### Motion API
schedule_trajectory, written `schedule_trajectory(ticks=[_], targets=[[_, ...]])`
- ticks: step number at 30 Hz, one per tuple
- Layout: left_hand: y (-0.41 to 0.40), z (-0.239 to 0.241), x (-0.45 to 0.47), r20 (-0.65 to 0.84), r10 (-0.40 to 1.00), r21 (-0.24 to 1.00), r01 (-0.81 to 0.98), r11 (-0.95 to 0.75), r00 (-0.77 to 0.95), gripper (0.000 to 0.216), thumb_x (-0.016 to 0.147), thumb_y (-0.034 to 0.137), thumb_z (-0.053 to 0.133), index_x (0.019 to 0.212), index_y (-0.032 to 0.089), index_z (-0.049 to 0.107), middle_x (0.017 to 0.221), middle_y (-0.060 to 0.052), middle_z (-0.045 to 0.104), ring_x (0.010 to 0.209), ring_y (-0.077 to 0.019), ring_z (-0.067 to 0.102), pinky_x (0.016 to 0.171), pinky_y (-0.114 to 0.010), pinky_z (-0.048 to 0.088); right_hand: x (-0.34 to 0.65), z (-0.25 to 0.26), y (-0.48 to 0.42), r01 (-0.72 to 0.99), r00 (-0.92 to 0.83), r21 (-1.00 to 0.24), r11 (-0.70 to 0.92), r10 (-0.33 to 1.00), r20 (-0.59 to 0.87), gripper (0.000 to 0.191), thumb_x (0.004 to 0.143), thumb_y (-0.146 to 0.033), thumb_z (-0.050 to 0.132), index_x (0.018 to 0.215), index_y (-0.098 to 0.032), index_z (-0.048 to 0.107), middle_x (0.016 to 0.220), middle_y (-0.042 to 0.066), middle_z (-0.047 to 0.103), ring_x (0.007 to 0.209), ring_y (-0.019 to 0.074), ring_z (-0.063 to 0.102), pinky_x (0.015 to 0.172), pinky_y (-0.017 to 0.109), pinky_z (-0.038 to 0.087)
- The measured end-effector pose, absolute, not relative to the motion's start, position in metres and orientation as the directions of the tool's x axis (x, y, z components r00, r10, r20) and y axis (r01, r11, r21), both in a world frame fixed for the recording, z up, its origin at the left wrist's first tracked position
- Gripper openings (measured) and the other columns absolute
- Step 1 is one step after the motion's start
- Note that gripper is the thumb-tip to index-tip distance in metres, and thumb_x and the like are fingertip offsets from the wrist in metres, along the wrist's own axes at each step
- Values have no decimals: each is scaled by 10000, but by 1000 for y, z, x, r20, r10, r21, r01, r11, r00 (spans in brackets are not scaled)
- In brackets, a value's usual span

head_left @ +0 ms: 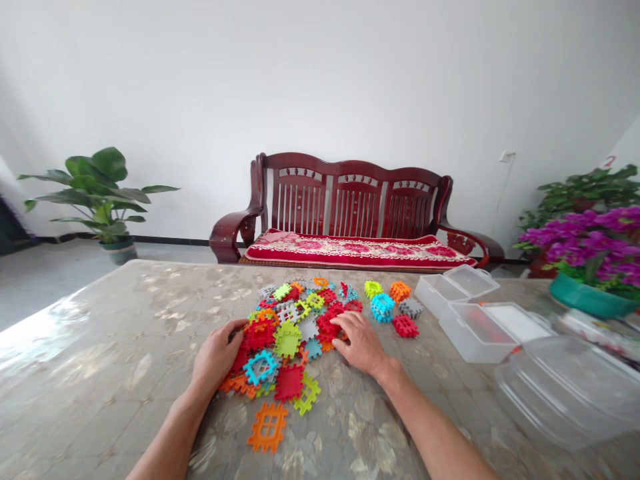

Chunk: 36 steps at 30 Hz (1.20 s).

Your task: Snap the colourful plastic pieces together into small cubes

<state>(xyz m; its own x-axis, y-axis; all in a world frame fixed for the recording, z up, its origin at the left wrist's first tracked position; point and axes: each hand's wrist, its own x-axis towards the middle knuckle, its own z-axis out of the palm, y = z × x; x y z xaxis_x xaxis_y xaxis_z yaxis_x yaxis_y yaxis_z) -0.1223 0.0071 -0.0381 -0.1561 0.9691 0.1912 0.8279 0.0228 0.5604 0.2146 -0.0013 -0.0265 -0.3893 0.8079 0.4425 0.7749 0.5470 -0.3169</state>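
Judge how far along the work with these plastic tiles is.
Done: five small blocks look assembled beside the pile. In hand: left hand and right hand rest on the pile's red tiles. Left: most tiles lie loose; the clear boxes stand open.

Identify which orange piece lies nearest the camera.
The flat orange grid piece, alone on the table before the pile; other orange ones lie in or beyond it.

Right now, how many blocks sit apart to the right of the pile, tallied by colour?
Yellow-green block: 1
Orange block: 1
Blue block: 1
Grey block: 1
Red block: 1
Total: 5
The pile itself is too tangled to count.
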Motion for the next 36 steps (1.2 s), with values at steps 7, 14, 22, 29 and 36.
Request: schedule_trajectory(ticks=[7, 14, 22, 29, 36], targets=[[5, -35, -120, 190, 966, 562, 827, 39, -175, 356, 832, 317, 427, 1087, 252, 667, 1072, -9, 727, 971, -191, 657, 833, -257, 472, 217, -21, -7, 782, -303, -353, 514, 808, 506, 309, 717, -81, 548, 976, -230, 629, 999, 44, 652, 1001, 223, 542, 929, 387, 414], [7, -39, -122, 206, 965, 566, 824, 18, -162, 365, 834, 325, 424, 1095, 244, 665, 1092, -14, 720, 1003, -189, 648, 833, -247, 470, 210, -28, -3, 769, -288, -386, 510, 815, 504, 371, 787, -212, 602, 1158, -231, 589, 1106, 70, 645, 1032, 244, 546, 925, 410, 427], [7, -37, -122, 189, 969, 570, 821, 26, -162, 357, 834, 309, 425, 1096, 241, 658, 1105, -16, 716, 1012, -187, 646, 870, -254, 462, 210, -29, -7, 747, -329, -377, 547, 798, 505, 469, 744, -126, 575, 1198, -239, 590, 1122, 53, 649, 1071, 217, 529, 983, 395, 410], [7, -35, -121, 176, 971, 549, 835, 39, -161, 382, 843, 319, 398, 1111, 229, 655, 1108, -22, 714, 1006, -188, 651, 875, -251, 464, 209, -31, -6, 769, -349, -349, 535, 809, 472, 460, 768, -188, 609, 1224, -245, 583, 1139, 61, 643, 1100, 245, 509, 982, 416, 412], [7, -38, -122, 196, 968, 553, 833, 26, -160, 371, 834, 317, 414, 1100, 238, 660, 1099, -18, 717, 1007, -190, 650, 849, -251, 469, 208, -28, -7, 779, -334, -327, 535, 795, 507, 341, 759, -136, 581, 1078, -247, 633, 986, 50, 668, 971, 238, 542, 894, 395, 443]])
